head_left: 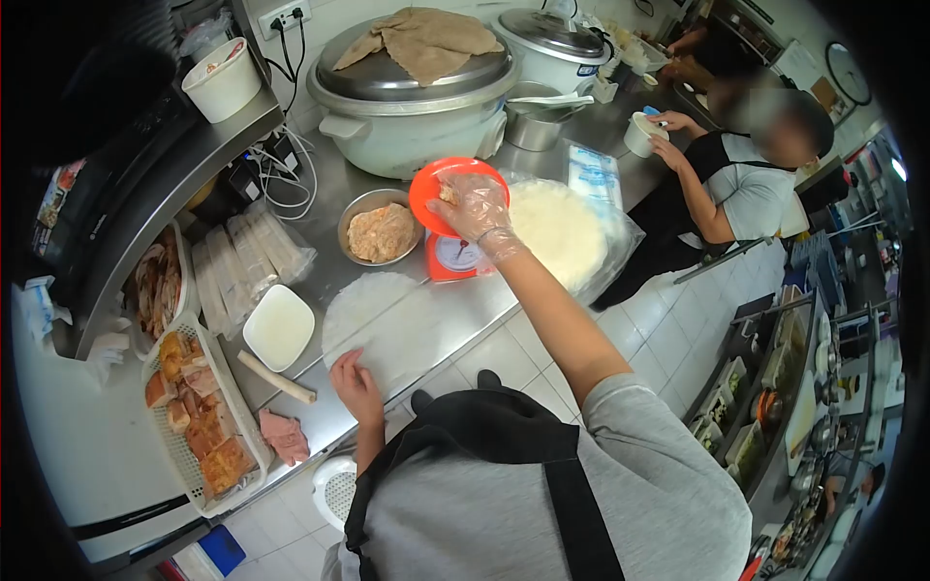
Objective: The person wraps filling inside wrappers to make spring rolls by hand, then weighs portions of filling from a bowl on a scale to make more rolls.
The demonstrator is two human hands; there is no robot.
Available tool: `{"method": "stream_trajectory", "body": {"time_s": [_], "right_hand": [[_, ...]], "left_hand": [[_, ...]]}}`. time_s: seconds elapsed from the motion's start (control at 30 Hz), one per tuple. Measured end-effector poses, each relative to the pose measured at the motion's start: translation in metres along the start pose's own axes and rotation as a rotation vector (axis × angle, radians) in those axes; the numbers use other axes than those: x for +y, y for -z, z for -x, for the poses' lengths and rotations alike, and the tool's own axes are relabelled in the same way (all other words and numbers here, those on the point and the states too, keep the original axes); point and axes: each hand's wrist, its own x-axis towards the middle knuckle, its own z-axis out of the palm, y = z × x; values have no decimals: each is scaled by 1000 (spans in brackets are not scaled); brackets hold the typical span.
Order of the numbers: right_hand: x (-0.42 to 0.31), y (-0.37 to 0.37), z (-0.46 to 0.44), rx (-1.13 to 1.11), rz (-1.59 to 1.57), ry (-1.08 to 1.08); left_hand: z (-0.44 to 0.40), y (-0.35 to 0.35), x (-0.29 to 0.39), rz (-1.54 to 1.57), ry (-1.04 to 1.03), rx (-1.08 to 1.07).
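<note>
My right hand (477, 208), in a clear plastic glove, is over the orange dish (423, 198) of a red kitchen scale (455, 257). A bit of pale minced filling (448, 192) shows at its closed fingertips; the palm side is hidden. My bare left hand (356, 389) rests at the near edge of a thin translucent round wrapper (378, 315), fingers apart and slightly bent. A metal bowl of minced filling (383, 233) stands left of the scale. Right of it, a stack of round white wrappers (554, 237) lies on plastic.
A white dish (279, 327), a rolling pin (276, 376), a pink cloth (283, 436) and a basket of browned meat (254, 455) are at left. A large rice cooker (412, 111) stands behind. At right, a co-worker (746, 174) holds a white tub (643, 135).
</note>
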Motion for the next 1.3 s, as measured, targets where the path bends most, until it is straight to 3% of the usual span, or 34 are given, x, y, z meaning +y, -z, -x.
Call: {"method": "stream_trajectory", "body": {"time_s": [0.07, 0.17, 0.27, 0.47, 0.53, 0.57, 0.63, 0.7, 0.77, 0.8, 0.9, 1.03, 1.13, 1.2, 1.3], "right_hand": [[11, -14, 4, 93, 38, 74], [-14, 18, -1, -231, -27, -91], [-15, 18, 1, -289, -53, -123], [9, -12, -10, 108, -226, 83], [14, -2, -24, 2, -224, -37], [17, 1, -28, -65, -227, -93], [72, -49, -41, -81, -505, -3], [65, -64, -42, -160, -599, 10], [11, 3, -21, -296, -487, -41], [-11, 16, -16, -411, -707, -377], [4, -6, 0, -168, -371, 173], [1, 10, 11, -395, -431, 173], [38, -9, 0, -509, -1434, -146], [60, 1, -7, -461, -1936, -349], [63, 32, -3, -384, -2413, -497]], "left_hand": [[-2, -1, 1, 8, -8, -12], [-1, 0, -1, 16, -29, -20], [-2, 1, -1, 26, -49, -28], [-20, 7, 17, 128, -108, -106], [-48, -2, 36, 252, -111, -172], [-64, -9, 47, 346, -50, -289], [-100, -30, 63, 511, 88, -545], [-129, -55, 75, 760, 243, -745], [-139, -75, 91, 1031, 418, -783], [-145, -82, 104, 1125, 492, -776], [-163, -101, 131, 1337, 634, -682], [-157, -105, 132, 1496, 625, -613], [-144, -101, 138, 1460, 726, -508], [-127, -101, 121, 1331, 659, -388], [-91, -84, 106, 993, 691, -178]]}}
